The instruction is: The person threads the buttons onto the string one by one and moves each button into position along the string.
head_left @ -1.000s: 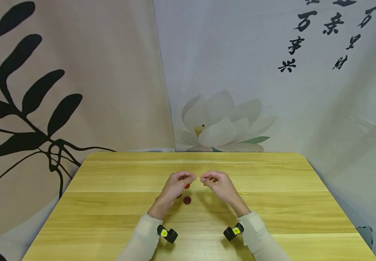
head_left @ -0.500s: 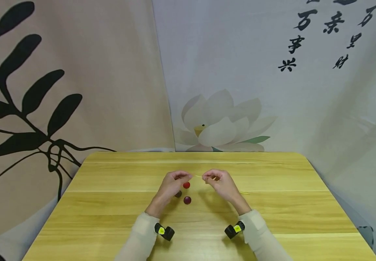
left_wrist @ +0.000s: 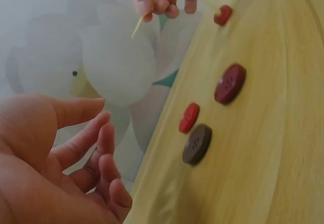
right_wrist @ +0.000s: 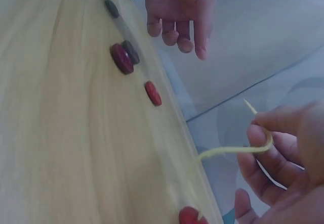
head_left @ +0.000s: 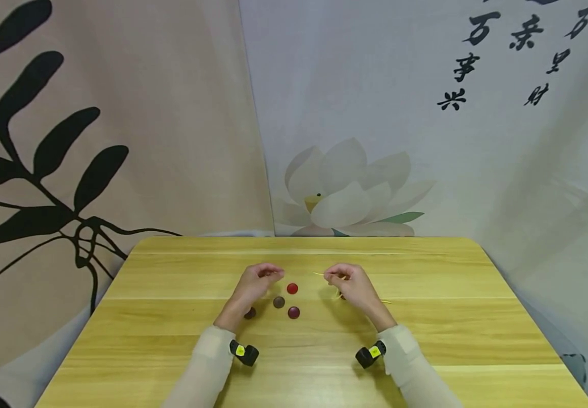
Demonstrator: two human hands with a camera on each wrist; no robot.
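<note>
My right hand [head_left: 352, 286] pinches a yellow string [right_wrist: 228, 150] between thumb and fingers, its tip poking out past them. Lower on the string is a red button [left_wrist: 223, 15], by the tabletop; whether it touches the wood I cannot tell. My left hand [head_left: 255, 283] is held in the air at the left, fingers loosely bent and holding nothing. Near it on the table lie a bright red button [head_left: 292, 288], a grey-brown button [head_left: 279, 302] and a dark red button [head_left: 294, 312]. Another dark button [head_left: 250, 313] is partly hidden by the left wrist.
The light wooden table [head_left: 171, 351] has a far edge close beyond the hands. A bit of yellow string [head_left: 386, 302] shows to the right of the right wrist. Behind the table hangs a printed cloth [head_left: 355, 113] with a lotus and characters.
My left hand has moved left, away from the string's end, uncovering the buttons beneath it. The right hand has drifted slightly right, still pinching the string.
</note>
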